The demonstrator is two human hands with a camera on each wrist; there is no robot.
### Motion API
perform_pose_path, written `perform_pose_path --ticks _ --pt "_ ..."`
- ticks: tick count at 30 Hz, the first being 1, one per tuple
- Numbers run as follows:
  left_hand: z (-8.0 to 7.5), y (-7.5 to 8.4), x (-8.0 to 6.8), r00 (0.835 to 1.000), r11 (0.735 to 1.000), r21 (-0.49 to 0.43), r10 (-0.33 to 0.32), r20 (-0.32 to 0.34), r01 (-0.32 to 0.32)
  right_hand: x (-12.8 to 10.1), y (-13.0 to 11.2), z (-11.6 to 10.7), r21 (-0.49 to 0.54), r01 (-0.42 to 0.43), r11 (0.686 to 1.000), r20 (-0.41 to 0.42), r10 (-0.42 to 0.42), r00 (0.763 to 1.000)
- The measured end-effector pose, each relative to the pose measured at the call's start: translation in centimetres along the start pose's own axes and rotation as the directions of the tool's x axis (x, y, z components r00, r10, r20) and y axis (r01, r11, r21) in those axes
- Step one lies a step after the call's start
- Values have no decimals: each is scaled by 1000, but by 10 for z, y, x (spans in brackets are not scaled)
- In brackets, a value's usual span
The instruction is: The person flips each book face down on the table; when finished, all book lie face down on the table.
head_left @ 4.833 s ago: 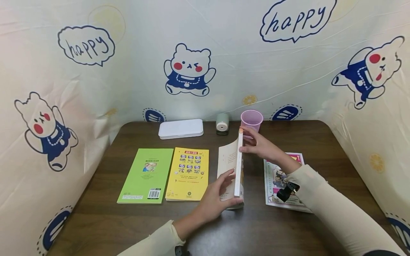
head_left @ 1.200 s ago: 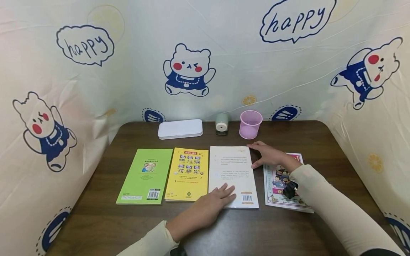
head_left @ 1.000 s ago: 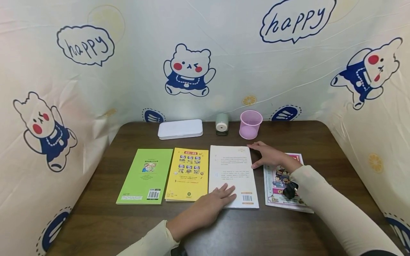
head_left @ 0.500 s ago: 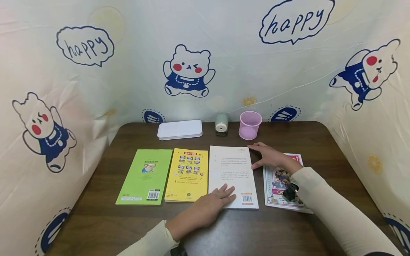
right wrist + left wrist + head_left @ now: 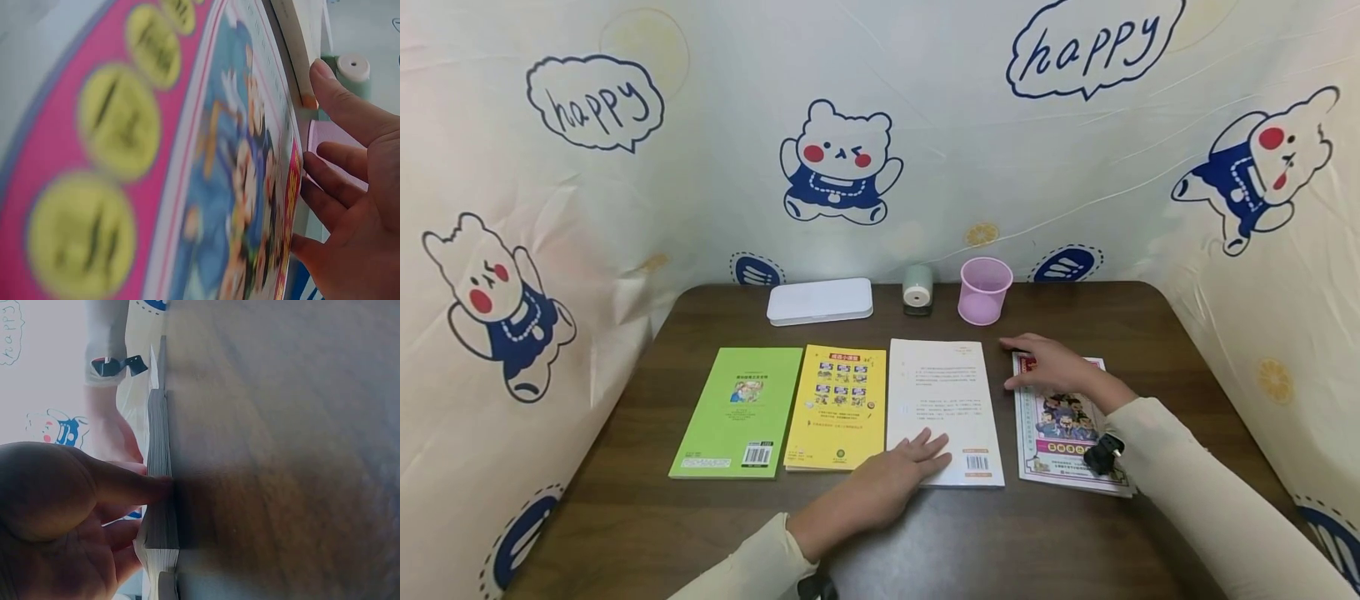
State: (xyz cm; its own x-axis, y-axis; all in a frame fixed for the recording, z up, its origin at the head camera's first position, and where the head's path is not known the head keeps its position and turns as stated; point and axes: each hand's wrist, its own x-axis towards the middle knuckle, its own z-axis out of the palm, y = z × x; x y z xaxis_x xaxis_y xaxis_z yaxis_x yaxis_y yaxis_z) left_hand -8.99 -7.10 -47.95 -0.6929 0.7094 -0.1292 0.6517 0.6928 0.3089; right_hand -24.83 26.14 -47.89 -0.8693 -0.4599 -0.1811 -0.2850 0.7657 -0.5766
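Note:
A white book (image 5: 943, 392) lies flat, back cover up, in the middle of the brown table (image 5: 1187, 375). My left hand (image 5: 910, 462) rests flat on its near left corner; in the left wrist view the thumb of that hand (image 5: 75, 506) touches the book's page edge (image 5: 159, 487). My right hand (image 5: 1048, 367) lies with straight fingers on the top end of a colourful pink-bordered book (image 5: 1067, 433) just right of the white one. In the right wrist view the right hand (image 5: 350, 187) hovers at that cover (image 5: 187, 156), beside the white book's edge (image 5: 290, 37).
A yellow book (image 5: 838, 408) and a green book (image 5: 737, 412) lie side by side left of the white one. Along the back edge stand a white flat case (image 5: 820, 301), a green sharpener (image 5: 917, 289) and a pink mesh cup (image 5: 984, 290). Printed cloth walls enclose the table.
The white book, earlier held on edge, now lies flat. My right hand has slid right off its edge onto the colourful book. The left hand has stayed put.

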Motion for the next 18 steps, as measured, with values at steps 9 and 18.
perform_pose_path --ticks 9,18 --pt "-3 -1 0 1000 1000 -15 -16 9 16 -20 15 -13 -7 -64 998 0 64 998" --pt "-1 -1 -1 1000 1000 -27 -9 7 9 -37 37 -19 -11 -86 996 -27 85 996"
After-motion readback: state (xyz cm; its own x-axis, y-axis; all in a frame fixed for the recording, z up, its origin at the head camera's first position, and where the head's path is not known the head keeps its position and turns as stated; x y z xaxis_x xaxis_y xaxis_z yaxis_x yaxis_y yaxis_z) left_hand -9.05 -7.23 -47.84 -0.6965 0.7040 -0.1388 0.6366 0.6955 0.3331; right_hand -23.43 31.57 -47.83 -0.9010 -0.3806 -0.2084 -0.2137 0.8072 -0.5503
